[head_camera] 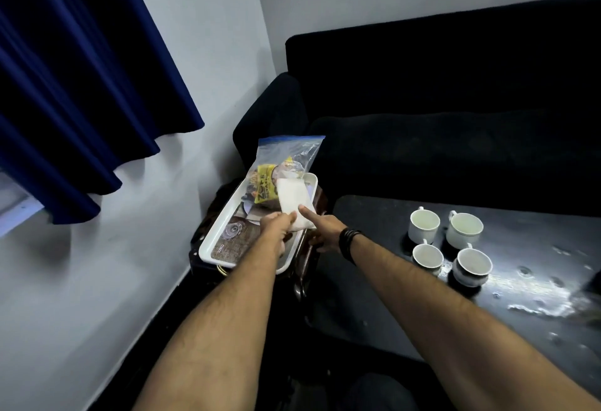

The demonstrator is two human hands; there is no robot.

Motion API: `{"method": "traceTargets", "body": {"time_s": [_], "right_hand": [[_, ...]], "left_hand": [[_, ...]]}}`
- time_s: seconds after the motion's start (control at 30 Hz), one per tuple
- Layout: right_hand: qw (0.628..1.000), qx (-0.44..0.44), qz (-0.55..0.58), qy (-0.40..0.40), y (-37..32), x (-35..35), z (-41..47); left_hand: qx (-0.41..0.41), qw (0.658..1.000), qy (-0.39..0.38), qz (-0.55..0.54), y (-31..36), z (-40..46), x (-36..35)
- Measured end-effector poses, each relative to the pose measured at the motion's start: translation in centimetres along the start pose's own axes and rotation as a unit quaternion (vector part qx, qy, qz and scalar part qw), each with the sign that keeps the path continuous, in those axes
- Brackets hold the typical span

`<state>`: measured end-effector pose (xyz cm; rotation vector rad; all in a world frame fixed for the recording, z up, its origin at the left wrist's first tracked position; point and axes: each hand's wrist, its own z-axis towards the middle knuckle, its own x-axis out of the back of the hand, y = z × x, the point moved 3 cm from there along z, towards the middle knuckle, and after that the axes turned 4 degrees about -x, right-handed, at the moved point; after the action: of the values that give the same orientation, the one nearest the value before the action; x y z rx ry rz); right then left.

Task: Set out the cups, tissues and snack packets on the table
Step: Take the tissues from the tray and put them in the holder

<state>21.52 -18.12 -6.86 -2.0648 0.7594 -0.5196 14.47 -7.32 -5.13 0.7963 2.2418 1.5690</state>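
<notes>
A white pack of tissues (292, 201) is lifted slightly over a white tray (209, 238). My left hand (276, 228) pinches its near left corner. My right hand (320, 228) touches its near right edge with the index finger stretched out. Behind the tissues, a clear zip bag (292, 150) leans on the tray with a yellow snack packet (265, 183) inside. Several white cups (424, 225) stand grouped on the dark glossy table (374, 280) at the right.
The tray rests on a small dark side stand (302, 267) between the wall and the table. A black sofa (455, 102) runs behind the table. A blue curtain (81, 85) hangs at the upper left.
</notes>
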Motion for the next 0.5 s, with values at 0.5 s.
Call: {"method": "traceTargets", "body": {"time_s": [0.5], "right_hand": [[0.98,0.099,0.084,0.149,0.1,19.4,-10.6]], "left_hand": [[-0.026,0.992,-0.103,-0.068,2.2,-8.6,-10.8]]}}
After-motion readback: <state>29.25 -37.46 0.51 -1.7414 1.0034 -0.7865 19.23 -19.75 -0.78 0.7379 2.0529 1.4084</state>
